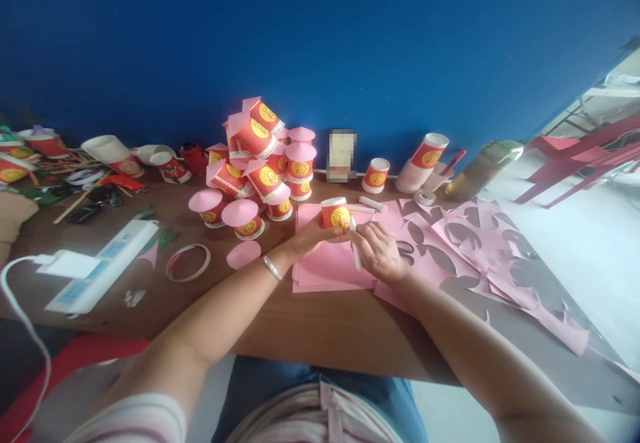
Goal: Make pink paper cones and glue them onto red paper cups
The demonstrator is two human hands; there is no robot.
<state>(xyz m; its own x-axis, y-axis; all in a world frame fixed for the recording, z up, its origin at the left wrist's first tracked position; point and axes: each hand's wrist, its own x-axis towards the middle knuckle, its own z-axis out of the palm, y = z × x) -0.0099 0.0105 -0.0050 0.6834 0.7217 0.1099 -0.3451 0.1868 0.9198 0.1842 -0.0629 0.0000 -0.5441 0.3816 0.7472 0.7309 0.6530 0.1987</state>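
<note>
My left hand [311, 238] is wrapped round a red paper cup [334, 211] with a yellow round print, its white rim upward. Close against the cup, my right hand [381, 248] grips a slim white pen-like tube [357, 258]; I cannot tell whether its tip touches the cup. Both hands are above a stack of pink paper sheets [327, 275]. Partly behind my right hand lie dark-handled scissors [408, 250]. To the left, red cups with pink cone tops [264, 178] are piled up, and a loose pink paper cone [243, 254] lies before them.
Cut pink paper scraps [465, 243] cover the right side. At the back stand a single cup [376, 175], a cup stack [424, 163] and a gold bottle [484, 168]. Left are a tape roll [188, 247], a power strip [107, 263] with a cable, and craft clutter.
</note>
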